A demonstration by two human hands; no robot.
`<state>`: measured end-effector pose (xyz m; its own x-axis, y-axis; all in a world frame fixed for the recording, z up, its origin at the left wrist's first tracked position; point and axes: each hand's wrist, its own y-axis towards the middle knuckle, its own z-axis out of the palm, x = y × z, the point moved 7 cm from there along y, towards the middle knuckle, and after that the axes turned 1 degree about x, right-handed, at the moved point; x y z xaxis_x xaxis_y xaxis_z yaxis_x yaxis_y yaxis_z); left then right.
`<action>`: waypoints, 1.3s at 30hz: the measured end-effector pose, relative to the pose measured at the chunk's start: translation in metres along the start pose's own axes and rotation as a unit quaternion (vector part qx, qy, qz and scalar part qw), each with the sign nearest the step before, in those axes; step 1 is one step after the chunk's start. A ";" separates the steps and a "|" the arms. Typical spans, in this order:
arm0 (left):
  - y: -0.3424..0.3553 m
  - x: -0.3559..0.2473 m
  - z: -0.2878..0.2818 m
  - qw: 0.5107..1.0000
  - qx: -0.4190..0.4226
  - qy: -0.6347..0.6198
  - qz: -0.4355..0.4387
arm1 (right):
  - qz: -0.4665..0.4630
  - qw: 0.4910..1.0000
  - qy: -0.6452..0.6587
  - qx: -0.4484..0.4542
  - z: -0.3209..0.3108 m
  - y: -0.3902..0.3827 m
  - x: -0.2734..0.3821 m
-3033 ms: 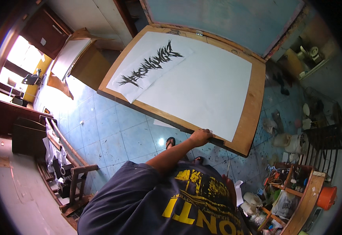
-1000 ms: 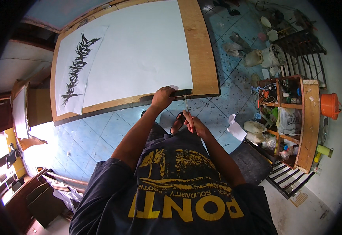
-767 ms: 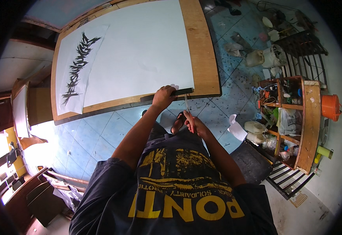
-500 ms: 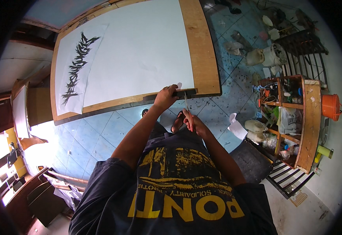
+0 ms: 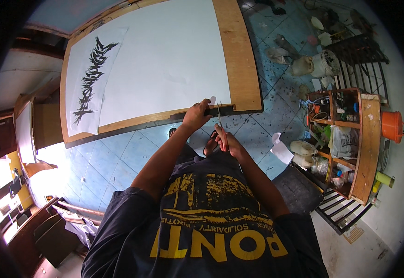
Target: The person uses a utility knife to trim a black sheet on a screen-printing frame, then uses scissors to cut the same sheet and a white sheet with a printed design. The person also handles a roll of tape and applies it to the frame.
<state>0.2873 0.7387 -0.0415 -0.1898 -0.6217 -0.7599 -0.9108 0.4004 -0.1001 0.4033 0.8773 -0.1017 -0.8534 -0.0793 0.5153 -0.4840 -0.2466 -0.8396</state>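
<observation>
A wide white sheet (image 5: 165, 60) covers most of a wooden board (image 5: 237, 51). Along the board's near edge lies a dark strip (image 5: 228, 109), partly hidden by my left hand (image 5: 196, 116). The fingers of that hand are bent and pinch the strip near its middle. My right hand (image 5: 231, 142) grips scissors (image 5: 225, 141) with red-orange handles, just off the board's near edge. Their thin blades reach across the strip, to the right of my left fingertips. Whether the blades touch the strip, I cannot tell. A small pale scrap (image 5: 213, 99) lies just beyond those fingertips.
A translucent paper with jagged black lettering (image 5: 90, 76) lies on the sheet's left. On the right are a wooden shelf (image 5: 367, 148) full of bottles and bags, an orange bucket (image 5: 392, 127), a dark seat (image 5: 298, 190) and a curled white paper (image 5: 280, 148) above the blue tiles.
The scissors have moved slightly forward, and their blades now reach farther over the strip. My left hand stays almost in place on it.
</observation>
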 end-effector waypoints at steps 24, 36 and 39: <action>0.004 0.006 -0.004 1.000 0.015 0.001 -0.011 | -0.011 0.999 0.030 0.016 0.004 0.011 0.003; 0.007 0.008 -0.001 0.999 0.027 0.006 -0.018 | -0.006 0.999 0.043 0.027 0.003 0.014 -0.001; 0.007 0.006 -0.002 0.999 0.028 0.009 -0.017 | -0.006 0.999 0.037 0.027 0.001 0.016 -0.003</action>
<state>0.2791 0.7364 -0.0458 -0.1665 -0.6471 -0.7440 -0.8950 0.4158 -0.1613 0.3985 0.8728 -0.1167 -0.8602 -0.0052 0.5099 -0.4853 -0.2985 -0.8218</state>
